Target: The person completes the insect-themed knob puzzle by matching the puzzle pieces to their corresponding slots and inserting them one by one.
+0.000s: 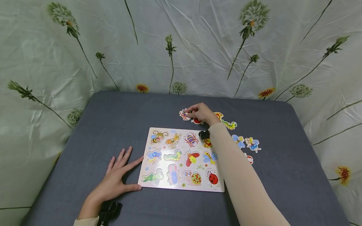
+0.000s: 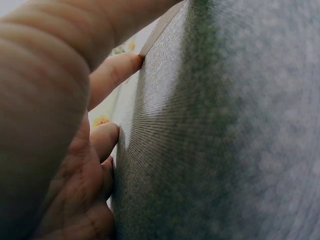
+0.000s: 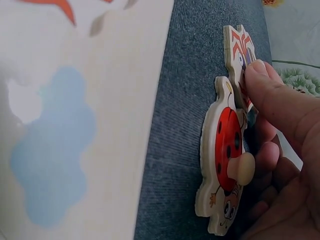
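The head camera looks forward and down from above the near side of the table (image 1: 282,141); it is the farthest view and frames the board (image 1: 203,187), both arms' work and the backdrop (image 1: 198,47). The left wrist camera sits close to the left hand (image 1: 114,180), facing its fingers low along the table, which appears upright at right. The right wrist camera, also close and turned sideways, faces the right hand (image 1: 202,113). It shares the spider piece (image 3: 242,52), ladybug piece (image 3: 227,135) and part of the board with the head view.
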`<act>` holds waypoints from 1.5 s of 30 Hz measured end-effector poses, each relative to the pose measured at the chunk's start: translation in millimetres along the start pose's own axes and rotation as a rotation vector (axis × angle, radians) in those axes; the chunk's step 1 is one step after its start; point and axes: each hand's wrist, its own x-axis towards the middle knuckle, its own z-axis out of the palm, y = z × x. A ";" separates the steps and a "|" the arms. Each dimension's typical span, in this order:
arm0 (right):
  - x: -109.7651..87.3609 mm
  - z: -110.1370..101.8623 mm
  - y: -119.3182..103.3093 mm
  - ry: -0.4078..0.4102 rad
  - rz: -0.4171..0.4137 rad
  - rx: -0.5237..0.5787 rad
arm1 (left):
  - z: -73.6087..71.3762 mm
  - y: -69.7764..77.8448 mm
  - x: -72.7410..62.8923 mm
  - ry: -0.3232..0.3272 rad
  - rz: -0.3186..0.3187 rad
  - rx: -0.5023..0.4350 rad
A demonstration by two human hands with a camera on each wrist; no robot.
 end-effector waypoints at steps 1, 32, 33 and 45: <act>0.1 0.4 0.0 0.003 -0.002 -0.005 | 0.0 -0.2 0.0 0.001 0.001 0.001; -10.2 -1.9 5.6 -0.056 -0.070 -0.006 | -0.9 0.2 0.4 -0.009 -0.010 0.003; -12.0 -2.4 6.0 -0.056 -0.072 -0.008 | -0.8 0.3 0.3 -0.009 -0.009 0.002; -27.8 -5.7 8.8 -0.046 -0.100 0.041 | -1.3 0.5 -0.3 -0.011 -0.015 -0.001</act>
